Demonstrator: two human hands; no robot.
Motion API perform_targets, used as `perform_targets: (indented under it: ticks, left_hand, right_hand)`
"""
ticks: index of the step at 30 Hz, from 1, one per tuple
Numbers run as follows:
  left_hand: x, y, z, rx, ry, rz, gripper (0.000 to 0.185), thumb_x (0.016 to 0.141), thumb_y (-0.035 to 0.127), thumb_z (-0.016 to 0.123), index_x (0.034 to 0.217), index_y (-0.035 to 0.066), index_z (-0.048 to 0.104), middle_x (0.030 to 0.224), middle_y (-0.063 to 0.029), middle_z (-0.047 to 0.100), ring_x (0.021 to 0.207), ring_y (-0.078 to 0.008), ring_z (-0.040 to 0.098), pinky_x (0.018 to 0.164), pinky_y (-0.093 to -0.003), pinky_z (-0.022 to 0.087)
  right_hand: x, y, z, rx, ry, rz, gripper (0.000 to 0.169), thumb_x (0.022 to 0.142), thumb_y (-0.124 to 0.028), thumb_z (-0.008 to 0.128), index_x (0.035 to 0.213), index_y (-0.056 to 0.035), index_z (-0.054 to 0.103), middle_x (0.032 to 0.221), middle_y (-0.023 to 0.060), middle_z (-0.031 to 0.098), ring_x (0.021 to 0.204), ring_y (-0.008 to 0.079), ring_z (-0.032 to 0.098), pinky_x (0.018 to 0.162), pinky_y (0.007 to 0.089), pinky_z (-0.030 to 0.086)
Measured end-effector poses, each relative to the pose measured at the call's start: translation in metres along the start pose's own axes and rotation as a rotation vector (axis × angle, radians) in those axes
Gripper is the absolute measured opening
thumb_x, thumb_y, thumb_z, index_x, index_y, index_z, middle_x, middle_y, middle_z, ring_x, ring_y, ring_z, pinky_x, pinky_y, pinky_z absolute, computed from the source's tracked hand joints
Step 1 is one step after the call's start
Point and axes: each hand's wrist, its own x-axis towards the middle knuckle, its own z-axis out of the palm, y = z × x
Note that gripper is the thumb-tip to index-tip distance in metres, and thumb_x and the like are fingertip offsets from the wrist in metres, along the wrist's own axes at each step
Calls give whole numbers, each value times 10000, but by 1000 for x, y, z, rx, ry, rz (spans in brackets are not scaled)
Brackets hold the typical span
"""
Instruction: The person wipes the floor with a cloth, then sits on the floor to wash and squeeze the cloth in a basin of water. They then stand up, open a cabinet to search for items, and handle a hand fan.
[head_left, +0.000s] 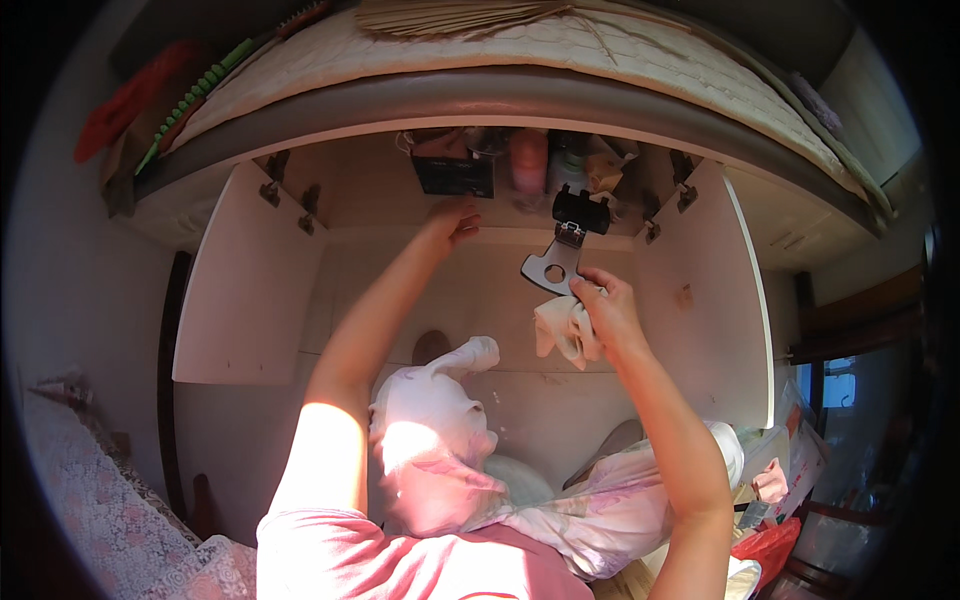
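My left hand (454, 221) reaches into the open cabinet, fingers slightly apart, with nothing visible in it. Just beyond its fingertips is a dark flat box (454, 177); whether they touch I cannot tell. My right hand (611, 307) grips the lower edge of a grey plate-like bracket (553, 264). This has a round hole, and a hinge joins it to a black holder part (581, 210) at its top. A crumpled cream cloth (564, 324) hangs from the same hand, under the bracket.
Two white cabinet doors, left (240, 292) and right (705, 300), stand open around my arms. Inside are a pink bottle (529, 159), a greenish bottle (571, 171) and a small yellowish carton (604, 172). Above runs a rounded counter edge (495, 94). A red plastic bag (769, 551) lies lower right.
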Motion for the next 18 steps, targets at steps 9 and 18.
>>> perform_targets:
  ticks: [9, 18]
  left_hand:
    - [105, -2, 12, -319, -51, 405, 360, 949, 385, 422, 1268, 219, 407, 1204, -78, 491, 1008, -260, 560, 722, -407, 550]
    - [214, -20, -8, -148, 229, 621, 579, 905, 461, 459, 1378, 182, 275, 1331, -93, 397, 1235, -295, 392, 790, -491, 504]
  right_hand:
    - [18, 4, 7, -291, -22, -118, 338, 795, -187, 628, 1057, 26, 629, 874, 137, 663, 754, 161, 618, 692, 287, 482]
    - [21, -5, 5, -315, -29, -153, 347, 792, -202, 629, 1058, 22, 632, 844, 132, 662, 728, 162, 617, 685, 290, 482]
